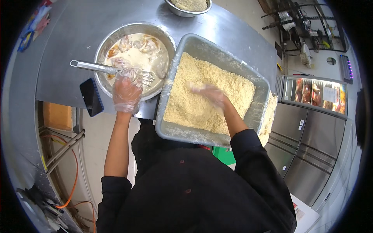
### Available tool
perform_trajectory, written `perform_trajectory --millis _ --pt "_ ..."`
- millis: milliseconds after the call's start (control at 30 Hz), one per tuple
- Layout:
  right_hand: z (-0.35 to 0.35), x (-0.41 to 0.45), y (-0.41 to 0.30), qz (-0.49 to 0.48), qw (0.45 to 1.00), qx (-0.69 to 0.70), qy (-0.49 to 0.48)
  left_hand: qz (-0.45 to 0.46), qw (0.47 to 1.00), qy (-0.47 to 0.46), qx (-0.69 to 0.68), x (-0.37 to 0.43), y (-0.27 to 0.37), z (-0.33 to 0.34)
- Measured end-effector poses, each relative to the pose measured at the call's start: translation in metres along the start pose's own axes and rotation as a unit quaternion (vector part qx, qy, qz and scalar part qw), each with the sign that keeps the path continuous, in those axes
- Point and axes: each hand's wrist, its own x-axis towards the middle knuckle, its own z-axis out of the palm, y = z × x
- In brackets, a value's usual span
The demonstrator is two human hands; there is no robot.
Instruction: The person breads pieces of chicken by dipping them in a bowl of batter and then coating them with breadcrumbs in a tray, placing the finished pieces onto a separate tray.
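My left hand (127, 90), in a clear plastic glove smeared with batter, is over the near part of a round metal bowl (100, 55). Pale liquid batter with several pieces of raw chicken (147, 44) fills the bowl. A metal whisk (94, 67) lies across its left rim, its wires passing by my left fingers; whether I grip it or anything else is hidden. My right hand (208, 92), gloved too, is at the surface of yellowish breading crumbs (186, 107) in a grey plastic tub (201, 40). Its fingers point left and look blurred.
A phone (91, 97) lies at the steel table's near edge, left of the bowl. Another metal bowl (189, 13) of crumbs stands at the far edge. More breading (268, 119) shows right of the tub. Orange hose (76, 174) hangs below left. A steel refrigerator (309, 139) stands at right.
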Motion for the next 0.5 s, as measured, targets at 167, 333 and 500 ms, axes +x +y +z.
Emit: perform_trajectory --millis 167,333,500 --pt "0.017 -0.029 0.029 -0.019 0.969 0.244 -0.019 -0.048 0.998 -0.026 0.011 0.010 0.010 -0.004" --pt "-0.016 -0.077 -0.019 -0.165 0.943 0.253 0.140 -0.087 0.995 -0.003 -0.057 -0.001 -0.001 0.009" --pt "-0.014 -0.106 -0.025 -0.200 0.951 0.231 0.039 -0.057 0.996 0.035 -0.055 0.000 -0.005 0.015"
